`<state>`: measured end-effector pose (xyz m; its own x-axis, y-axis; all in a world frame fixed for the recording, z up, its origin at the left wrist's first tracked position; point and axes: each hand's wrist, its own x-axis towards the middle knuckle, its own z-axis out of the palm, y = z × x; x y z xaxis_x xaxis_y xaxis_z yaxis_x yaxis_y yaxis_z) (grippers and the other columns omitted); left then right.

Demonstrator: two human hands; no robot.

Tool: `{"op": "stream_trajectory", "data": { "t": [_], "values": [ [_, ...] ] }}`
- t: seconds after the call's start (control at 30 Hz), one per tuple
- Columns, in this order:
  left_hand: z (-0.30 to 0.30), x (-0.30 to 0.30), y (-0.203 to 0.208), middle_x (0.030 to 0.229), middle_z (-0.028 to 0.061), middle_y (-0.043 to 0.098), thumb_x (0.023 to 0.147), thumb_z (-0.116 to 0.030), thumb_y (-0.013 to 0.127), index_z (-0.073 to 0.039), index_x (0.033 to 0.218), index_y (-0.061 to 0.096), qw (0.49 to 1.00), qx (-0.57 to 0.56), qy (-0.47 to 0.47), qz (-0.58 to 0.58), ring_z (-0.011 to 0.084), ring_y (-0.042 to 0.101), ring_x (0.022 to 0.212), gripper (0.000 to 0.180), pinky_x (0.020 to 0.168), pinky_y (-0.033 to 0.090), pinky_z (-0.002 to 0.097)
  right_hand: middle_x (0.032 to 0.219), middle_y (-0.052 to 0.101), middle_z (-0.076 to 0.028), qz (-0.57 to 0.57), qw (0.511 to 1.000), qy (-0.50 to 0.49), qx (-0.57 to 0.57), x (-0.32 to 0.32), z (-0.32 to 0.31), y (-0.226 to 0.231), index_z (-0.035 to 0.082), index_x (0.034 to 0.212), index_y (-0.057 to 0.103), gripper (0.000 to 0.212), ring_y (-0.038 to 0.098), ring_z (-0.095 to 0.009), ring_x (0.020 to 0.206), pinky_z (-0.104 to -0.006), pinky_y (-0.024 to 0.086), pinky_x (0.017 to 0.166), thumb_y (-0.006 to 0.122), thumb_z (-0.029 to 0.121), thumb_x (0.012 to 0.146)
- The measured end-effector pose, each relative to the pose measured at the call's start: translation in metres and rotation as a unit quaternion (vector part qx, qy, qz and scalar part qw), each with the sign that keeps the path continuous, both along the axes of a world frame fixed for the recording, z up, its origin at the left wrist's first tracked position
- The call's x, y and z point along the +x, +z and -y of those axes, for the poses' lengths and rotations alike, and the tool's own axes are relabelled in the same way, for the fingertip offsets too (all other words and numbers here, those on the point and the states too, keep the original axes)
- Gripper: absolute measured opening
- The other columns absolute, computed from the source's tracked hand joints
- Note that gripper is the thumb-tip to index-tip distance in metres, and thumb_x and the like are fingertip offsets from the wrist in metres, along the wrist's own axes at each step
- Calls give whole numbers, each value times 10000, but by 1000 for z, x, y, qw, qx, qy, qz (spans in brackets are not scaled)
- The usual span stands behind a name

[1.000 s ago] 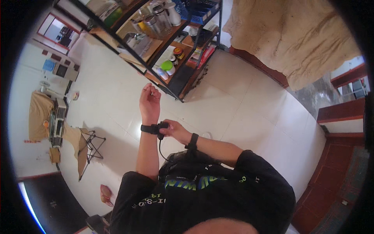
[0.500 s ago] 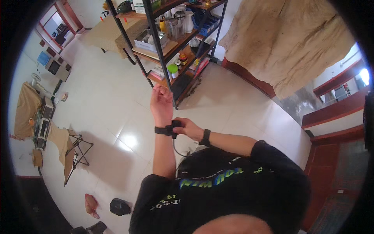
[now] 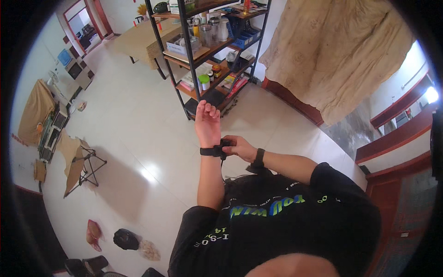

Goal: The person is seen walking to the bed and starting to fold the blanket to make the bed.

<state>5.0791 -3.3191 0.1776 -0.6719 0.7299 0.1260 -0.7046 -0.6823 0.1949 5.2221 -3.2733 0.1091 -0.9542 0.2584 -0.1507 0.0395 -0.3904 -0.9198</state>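
The left hand (image 3: 208, 124) is raised, released, its fingers loosely curled. Just below it, a black strap (image 3: 209, 151) rings the wrist, bearing a small black device (image 3: 224, 146). The right hand (image 3: 241, 148) grips that device between thumb and fingers. Beyond both hands stands a shelf rack (image 3: 189, 55); a folding chair (image 3: 70, 159) stands well to their left

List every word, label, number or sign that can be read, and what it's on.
Black T-shirt: large green-and-blue lettering, smaller white letters and numbers; wording not copied here.
White box on the shelf rack: print too small to read.
Jars lower on the rack: labels too small.
Red marks at far left: too blurred.
Black wrist device: no text visible.
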Motion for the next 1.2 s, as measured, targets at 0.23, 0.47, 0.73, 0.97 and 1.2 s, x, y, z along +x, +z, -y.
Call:
{"op": "stream_trajectory", "data": {
  "t": [0.23,0.47,0.73,0.97,1.2],
  "values": [
    [16,132,-9,763,-16,441,996,-116,473,-60,987,518,999,-2,50,-10,103,401,669,73,616,353,244,1097,619,-65,11,996,82,26,136,11,-17,-14,1201,544,420,620,-172,1018,-365,534,916,705,214,888],
    [30,244,-6,777,-33,470,975,-179,522,-96,998,560,992,-74,76,-63,103,417,688,95,639,356,251,1140,616,-58,-26,991,125,-49,236,25,-26,-2,1249,520,427,590,-160,1039,-342,495,920,685,186,903],
    [29,327,16,780,-31,455,942,-148,522,-103,1034,541,985,-150,42,-79,102,408,700,104,646,346,249,1194,601,-37,-102,975,171,-98,294,32,-30,29,1301,512,478,563,-145,1098,-329,465,964,698,180,888],
    [-11,341,24,771,-12,466,938,-117,503,-82,1038,544,985,-155,-46,-61,112,426,684,113,625,353,255,1156,610,-38,-143,969,103,-170,317,22,-10,14,1289,515,529,574,-147,1048,-327,462,949,734,239,863],
    [-31,337,53,747,-19,440,926,-124,515,-90,1000,544,966,-196,-3,-168,106,414,670,87,633,345,254,1091,619,-39,-106,991,46,-62,308,-6,-11,15,1213,549,414,578,-138,1030,-315,465,934,728,152,866]
  ]
}}
